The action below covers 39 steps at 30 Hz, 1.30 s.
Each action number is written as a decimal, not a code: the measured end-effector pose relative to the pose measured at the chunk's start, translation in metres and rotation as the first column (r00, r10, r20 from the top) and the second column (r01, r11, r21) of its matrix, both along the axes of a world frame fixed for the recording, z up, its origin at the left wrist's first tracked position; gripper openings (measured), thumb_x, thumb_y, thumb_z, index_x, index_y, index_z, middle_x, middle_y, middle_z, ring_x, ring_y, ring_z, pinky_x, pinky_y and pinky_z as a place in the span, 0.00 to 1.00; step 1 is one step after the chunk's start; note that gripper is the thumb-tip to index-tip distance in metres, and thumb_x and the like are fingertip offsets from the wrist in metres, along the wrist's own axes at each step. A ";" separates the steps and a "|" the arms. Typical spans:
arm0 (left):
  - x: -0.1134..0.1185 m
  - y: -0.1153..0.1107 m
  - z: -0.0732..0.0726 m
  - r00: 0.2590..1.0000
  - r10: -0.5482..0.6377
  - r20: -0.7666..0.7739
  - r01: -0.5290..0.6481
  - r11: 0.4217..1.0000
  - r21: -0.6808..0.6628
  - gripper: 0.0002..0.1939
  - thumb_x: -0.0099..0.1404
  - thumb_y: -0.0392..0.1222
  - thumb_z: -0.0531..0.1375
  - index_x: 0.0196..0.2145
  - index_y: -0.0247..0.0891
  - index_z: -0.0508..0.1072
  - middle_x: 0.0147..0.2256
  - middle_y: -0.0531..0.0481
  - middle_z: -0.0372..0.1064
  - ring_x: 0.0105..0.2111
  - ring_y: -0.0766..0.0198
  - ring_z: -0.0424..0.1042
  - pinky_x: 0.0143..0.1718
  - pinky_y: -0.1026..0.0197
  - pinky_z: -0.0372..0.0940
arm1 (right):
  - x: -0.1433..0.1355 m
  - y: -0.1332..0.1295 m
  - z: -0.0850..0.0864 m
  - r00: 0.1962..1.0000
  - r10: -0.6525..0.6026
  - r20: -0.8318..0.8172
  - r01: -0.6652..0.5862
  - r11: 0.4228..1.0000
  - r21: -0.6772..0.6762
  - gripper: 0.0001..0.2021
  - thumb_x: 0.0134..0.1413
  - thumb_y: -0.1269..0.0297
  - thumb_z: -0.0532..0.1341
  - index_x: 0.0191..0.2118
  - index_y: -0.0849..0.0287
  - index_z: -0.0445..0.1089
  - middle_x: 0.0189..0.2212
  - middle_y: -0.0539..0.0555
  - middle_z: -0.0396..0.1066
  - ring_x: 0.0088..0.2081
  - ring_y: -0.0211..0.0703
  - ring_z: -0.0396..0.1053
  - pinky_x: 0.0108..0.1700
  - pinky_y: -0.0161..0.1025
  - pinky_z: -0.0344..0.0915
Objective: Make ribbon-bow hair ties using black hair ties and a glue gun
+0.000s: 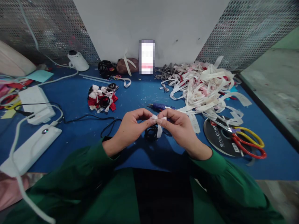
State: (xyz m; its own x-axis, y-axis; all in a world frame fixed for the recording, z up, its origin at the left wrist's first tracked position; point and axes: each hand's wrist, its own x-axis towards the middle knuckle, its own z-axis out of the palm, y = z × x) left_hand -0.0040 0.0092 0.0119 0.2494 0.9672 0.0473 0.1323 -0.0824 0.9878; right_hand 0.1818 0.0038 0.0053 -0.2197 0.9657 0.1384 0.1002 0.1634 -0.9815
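Both hands meet over the blue table point(77, 93), pinching a small white ribbon point(159, 131) between thumbs and fingers. My left hand point(134, 126) grips its left part and my right hand point(177, 126) its right part. One white end hangs down between them. Just below the fingertips is a black looped band point(151, 133), partly covered by the hands. Behind my right hand lies a blue glue gun point(161, 107), its tip pointing left. Whether the ribbon is joined to the black band cannot be made out.
Back right holds a heap of white ribbons point(201, 84). Scissors point(249, 141) rest on a black disc point(219, 140) at right. Finished-looking red, white and black bows point(101, 98) lie left of centre. A phone point(147, 57) stands upright behind. A white power bank point(35, 149) and cables occupy the left.
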 end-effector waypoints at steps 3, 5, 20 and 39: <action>0.000 0.000 0.000 1.000 -0.008 -0.002 0.008 1.000 -0.004 0.07 0.60 0.43 0.69 0.31 0.37 0.78 0.31 0.52 0.76 0.33 0.64 0.72 0.40 0.61 0.66 | 0.000 -0.001 -0.001 1.000 0.005 -0.004 -0.005 1.000 0.000 0.09 0.58 0.59 0.66 0.30 0.58 0.71 0.27 0.49 0.69 0.30 0.38 0.63 0.34 0.37 0.59; 0.000 0.000 0.000 1.000 -0.012 0.000 0.012 1.000 -0.006 0.07 0.60 0.43 0.69 0.31 0.37 0.78 0.31 0.52 0.76 0.33 0.64 0.72 0.40 0.61 0.66 | -0.001 -0.001 -0.001 1.000 0.006 -0.017 -0.006 1.000 -0.006 0.09 0.57 0.59 0.66 0.30 0.58 0.71 0.27 0.49 0.68 0.30 0.38 0.63 0.34 0.37 0.59; -0.001 0.000 -0.002 1.000 0.009 0.009 -0.009 0.999 -0.040 0.08 0.61 0.44 0.69 0.32 0.37 0.77 0.31 0.52 0.75 0.33 0.64 0.72 0.40 0.62 0.66 | -0.007 0.002 -0.008 0.995 -0.044 -0.086 0.034 0.993 -0.115 0.13 0.54 0.54 0.68 0.30 0.58 0.71 0.26 0.48 0.68 0.30 0.37 0.62 0.34 0.36 0.59; -0.001 -0.003 -0.002 0.997 0.066 -0.040 -0.065 0.998 0.017 0.08 0.60 0.44 0.68 0.28 0.38 0.76 0.28 0.52 0.74 0.31 0.63 0.71 0.38 0.61 0.65 | -0.013 0.001 -0.013 0.984 -0.054 -0.168 0.024 0.984 -0.174 0.17 0.52 0.51 0.69 0.27 0.59 0.69 0.23 0.47 0.64 0.26 0.36 0.58 0.30 0.35 0.56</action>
State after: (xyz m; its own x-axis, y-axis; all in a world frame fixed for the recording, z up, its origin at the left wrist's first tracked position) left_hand -0.0047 0.0065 0.0094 0.1875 0.9808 0.0535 0.1782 -0.0875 0.9801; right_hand 0.1691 0.0048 -0.0081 -0.1687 0.9857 0.0033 -0.0689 -0.0084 -0.9976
